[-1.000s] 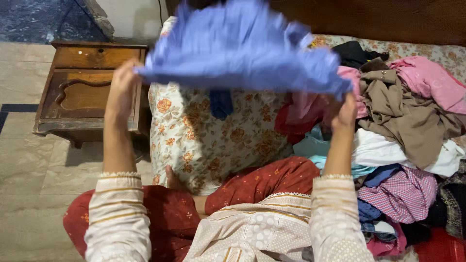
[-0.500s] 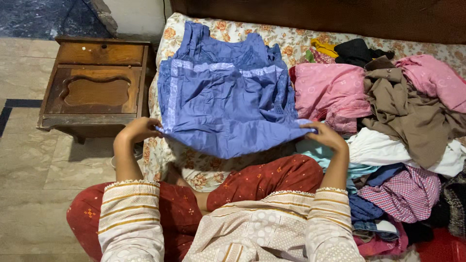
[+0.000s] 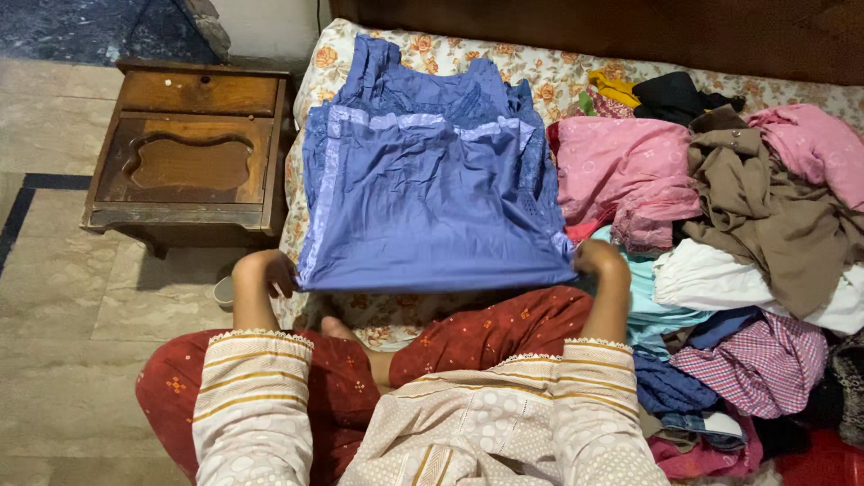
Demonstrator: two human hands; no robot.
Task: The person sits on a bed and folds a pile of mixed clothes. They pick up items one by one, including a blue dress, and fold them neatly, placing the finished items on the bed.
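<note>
You hold the blue garment (image 3: 432, 193) by its two lower corners: your left hand (image 3: 266, 273) is closed on the left corner and your right hand (image 3: 600, 259) is closed on the right one, so the near hem is pulled tight into a straight line. The garment lies spread flat on the flowered bedsheet (image 3: 558, 85), its lace top pointing to the dark headboard (image 3: 630, 31) — this open part of the bed gives it room to lie without folds. Just to the right, touching its edge, lies a pink cloth (image 3: 616, 175), and beyond it the heap of mixed clothes (image 3: 765, 261) (brown, white, checked pink, dark blue) is pushed to one side, probably to keep the flat area free. Your red-trousered knees (image 3: 486, 328) sit just under the hem. On the left, apart from the bed, a wooden bedside cabinet (image 3: 189, 153) stands on the tiled floor (image 3: 63, 333). I see no packages, labels or signs here.
</note>
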